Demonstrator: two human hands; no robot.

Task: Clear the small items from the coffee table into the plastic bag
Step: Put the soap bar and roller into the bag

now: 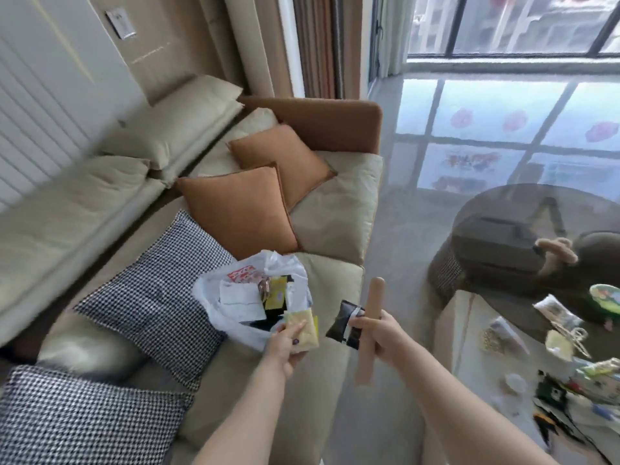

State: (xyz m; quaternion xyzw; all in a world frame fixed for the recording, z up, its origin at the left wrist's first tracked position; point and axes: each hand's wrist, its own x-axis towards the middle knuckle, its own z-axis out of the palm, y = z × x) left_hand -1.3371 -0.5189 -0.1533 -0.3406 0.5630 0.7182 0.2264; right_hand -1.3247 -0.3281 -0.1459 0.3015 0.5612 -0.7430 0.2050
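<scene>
A white plastic bag (214, 297) lies open on the sofa seat, holding several packets and papers. My left hand (285, 340) pinches a pale yellow packet (303, 328) at the bag's near edge. My right hand (379, 333) grips a tan wooden stick (369, 330) together with a black-and-white packet (345, 322), just right of the bag. At the right edge, the coffee table (469, 330) carries several small items, among them a hair claw (573, 337) and a green round tin (605, 297).
The beige sofa (335, 236) has two orange cushions (241, 209) and two houndstooth pillows (157, 297) left of the bag. A round glass side table (523, 213) stands beyond the coffee table. Grey floor runs between sofa and tables.
</scene>
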